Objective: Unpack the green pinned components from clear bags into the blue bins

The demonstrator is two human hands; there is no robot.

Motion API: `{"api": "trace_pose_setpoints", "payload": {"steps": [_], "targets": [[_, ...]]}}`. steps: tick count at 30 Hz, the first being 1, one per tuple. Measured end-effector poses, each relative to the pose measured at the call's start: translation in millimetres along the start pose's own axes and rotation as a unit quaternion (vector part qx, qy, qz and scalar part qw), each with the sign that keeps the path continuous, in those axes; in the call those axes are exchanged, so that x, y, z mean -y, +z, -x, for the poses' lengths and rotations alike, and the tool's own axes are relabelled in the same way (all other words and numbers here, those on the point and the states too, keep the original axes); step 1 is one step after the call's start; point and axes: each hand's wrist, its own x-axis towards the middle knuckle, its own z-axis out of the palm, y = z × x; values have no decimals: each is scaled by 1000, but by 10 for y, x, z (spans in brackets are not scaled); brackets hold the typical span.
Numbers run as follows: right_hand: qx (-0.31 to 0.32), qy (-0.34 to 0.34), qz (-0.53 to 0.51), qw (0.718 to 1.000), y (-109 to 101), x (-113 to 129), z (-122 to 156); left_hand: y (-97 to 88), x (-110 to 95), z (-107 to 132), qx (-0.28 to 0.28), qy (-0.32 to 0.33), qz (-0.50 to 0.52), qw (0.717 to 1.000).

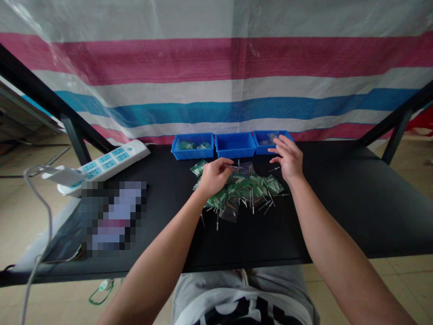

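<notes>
The green packets [220,197] and thin metal pins [252,202] are lying in a heap mid-tabletop [341,194]. The left hand [214,176] is curling over the heap's left part, thumb and forefinger coming close together; I can't tell whether they're gripping anything. The right hand [290,160] is hovering with its fingers loosely spread, visibly unladen, by the right blue bin [262,150]. More green packets are sitting in the left blue bin [194,155].

Green packets [233,188], blue bins [237,151], black table [352,194], striped sheet [216,61]
</notes>
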Motion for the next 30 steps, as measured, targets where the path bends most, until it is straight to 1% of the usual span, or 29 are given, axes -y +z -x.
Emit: {"api": "trace_pose_setpoints", "payload": {"steps": [3,8,10,13,15,17,19,21,23,30], "targets": [[26,11,44,999,-13,-52,-7,-1,2,3,5,6,-12,1000],[44,-3,158,986,-6,-92,25,-18,6,-1,-5,13,-42,999],[59,-23,205,977,15,-74,57,-28,10,-5,-14,16,-75,997],[93,-77,256,959,68,-32,118,-35,30,-12,-14,39,-150,988],[129,-114,286,943,110,-7,160,-31,54,-17,-2,62,-207,976],[176,-151,321,918,144,7,195,-23,83,-23,7,74,-253,965],[217,-191,353,890,165,6,217,-13,113,-29,13,76,-275,958],[246,-219,378,865,173,-16,227,-5,138,-35,17,73,-279,957],[263,-224,399,849,177,-56,230,1,153,-40,24,68,-280,957],[321,-206,451,807,210,-179,243,17,132,-32,65,51,-290,954]]}}
